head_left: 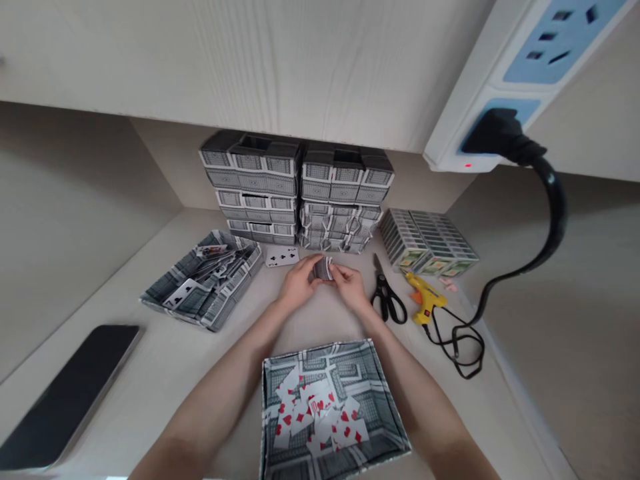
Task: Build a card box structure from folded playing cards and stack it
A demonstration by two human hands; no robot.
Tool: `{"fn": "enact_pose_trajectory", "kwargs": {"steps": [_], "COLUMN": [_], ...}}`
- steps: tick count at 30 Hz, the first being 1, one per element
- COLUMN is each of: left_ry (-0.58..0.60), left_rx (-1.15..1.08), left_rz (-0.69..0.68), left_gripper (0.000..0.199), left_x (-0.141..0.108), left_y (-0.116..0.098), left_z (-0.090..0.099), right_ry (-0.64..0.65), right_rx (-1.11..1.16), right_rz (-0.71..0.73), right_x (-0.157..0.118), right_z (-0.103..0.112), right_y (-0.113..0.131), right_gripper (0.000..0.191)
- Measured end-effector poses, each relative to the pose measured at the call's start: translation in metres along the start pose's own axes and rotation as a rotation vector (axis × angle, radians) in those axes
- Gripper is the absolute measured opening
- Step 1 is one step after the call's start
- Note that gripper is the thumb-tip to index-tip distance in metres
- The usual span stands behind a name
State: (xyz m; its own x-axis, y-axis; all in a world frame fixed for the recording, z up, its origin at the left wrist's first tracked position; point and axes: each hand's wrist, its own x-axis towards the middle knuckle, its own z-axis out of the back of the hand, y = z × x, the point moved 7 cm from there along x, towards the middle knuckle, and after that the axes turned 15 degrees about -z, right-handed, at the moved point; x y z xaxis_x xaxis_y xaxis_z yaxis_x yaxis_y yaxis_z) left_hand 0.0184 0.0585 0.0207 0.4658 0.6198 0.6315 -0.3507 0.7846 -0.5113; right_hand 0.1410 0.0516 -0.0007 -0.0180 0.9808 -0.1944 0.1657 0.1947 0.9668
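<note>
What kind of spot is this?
Likely a desk nook set up for crafting: yellow glue gun and black scissors on the surface, boxes built from playing cards behind, power strip overhead.

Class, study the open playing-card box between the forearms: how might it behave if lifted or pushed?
The open playing-card box would probably feel light, since its walls look built from thin cards. Those walls might flex under squeezing, being pieced together. The loose red-suited cards lie scattered inside, so tipping would likely slide them.
</note>
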Motion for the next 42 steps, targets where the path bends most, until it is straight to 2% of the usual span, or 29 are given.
{"fn": "enact_pose_trajectory", "kwargs": {"steps": [8, 16, 19, 22, 25, 29, 33, 36, 39, 42], "left_ry": [0.014, 0.043, 0.042, 0.021, 0.007, -0.002, -0.018, -0.013, -0.023, -0.047], "left_rx": [0.015, 0.081, 0.105, 0.138, 0.158, 0.172, 0.186, 0.163, 0.062, -0.118], "left_rz": [-0.012, -0.055, -0.051, -0.033, -0.023, -0.028, -0.028, -0.030, -0.007, 0.085], "left_gripper": [0.056, 0.057, 0.056, 0.056, 0.056, 0.056, 0.053, 0.052, 0.054, 0.056], "left_x": [0.002, 0.003, 0.003, 0.002, 0.002, 0.001, 0.001, 0.002, 0.003, 0.003], "left_y": [-0.004, -0.010, -0.011, -0.011, -0.010, -0.009, -0.008, -0.009, -0.008, -0.001], "left_z": [0.002, 0.002, 0.003, 0.006, 0.007, 0.006, 0.007, 0.007, 0.006, 0.000], "right_ry": [-0.129, -0.183, -0.151, -0.037, 0.047, 0.097, 0.085, 0.072, 0.051, 0.039], "right_rx": [-0.150, -0.260, -0.216, -0.138, -0.162, -0.213, -0.213, -0.140, -0.042, 0.008], "right_rz": [0.102, 0.139, 0.143, 0.141, 0.173, 0.185, 0.191, 0.144, 0.078, 0.045], "right_x": [0.000, 0.000, -0.001, -0.003, -0.004, -0.001, 0.003, 0.004, 0.004, 0.005], "right_z": [0.007, 0.011, 0.009, 0.002, -0.006, -0.009, -0.006, -0.003, 0.002, 0.004], "right_y": [0.004, 0.002, 0.002, 0.003, 0.004, -0.002, -0.006, -0.007, -0.006, -0.004], "right_gripper": [0.028, 0.030, 0.032, 0.031, 0.038, 0.040, 0.032, 0.025, 0.022, 0.023]}}
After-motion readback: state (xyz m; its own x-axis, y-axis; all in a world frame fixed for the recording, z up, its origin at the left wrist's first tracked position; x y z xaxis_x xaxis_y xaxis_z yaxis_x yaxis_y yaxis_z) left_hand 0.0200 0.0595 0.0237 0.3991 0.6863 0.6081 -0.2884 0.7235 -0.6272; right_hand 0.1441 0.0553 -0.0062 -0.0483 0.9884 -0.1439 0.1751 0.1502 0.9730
